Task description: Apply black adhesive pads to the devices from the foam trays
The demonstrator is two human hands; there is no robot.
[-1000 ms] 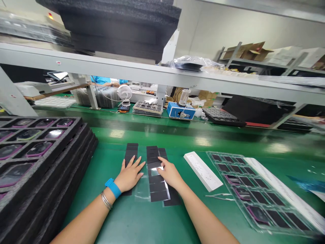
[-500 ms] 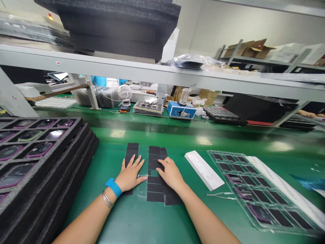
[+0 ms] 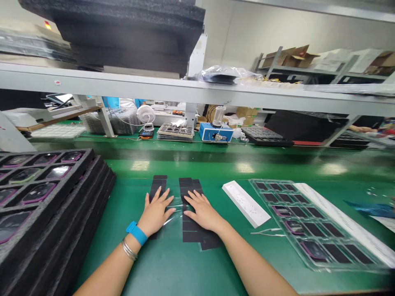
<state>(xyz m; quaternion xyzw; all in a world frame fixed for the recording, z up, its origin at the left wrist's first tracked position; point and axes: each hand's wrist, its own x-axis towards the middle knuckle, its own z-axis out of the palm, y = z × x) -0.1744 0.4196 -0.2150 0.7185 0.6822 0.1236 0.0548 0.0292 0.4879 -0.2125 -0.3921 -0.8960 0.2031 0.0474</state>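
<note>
My left hand (image 3: 155, 213) lies flat with fingers spread over a strip of black rectangular pieces (image 3: 159, 183), covering much of it. My right hand (image 3: 201, 210) rests palm down, fingers apart, on a second, wider set of black strips (image 3: 191, 235), which look like black film on clear backing. Between the two hands a clear plastic sheet (image 3: 173, 222) catches the light and looks wrinkled. To the right of my right hand lie a long white tray (image 3: 245, 203) with tiny dark bits in it and metal tweezers (image 3: 268, 232).
A clear blister tray (image 3: 304, 246) holds black pieces and several purple-rimmed parts at the right, beside a white strip (image 3: 342, 222). Stacked black foam trays (image 3: 92, 197) stand at the left. A shelf beam (image 3: 173, 87) crosses above; a fan (image 3: 146, 115) and blue device (image 3: 216, 132) stand behind.
My right hand has flattened and spread its fingers over the black strips. The clear sheet between my hands has wrinkled. The camera view has shifted slightly.
</note>
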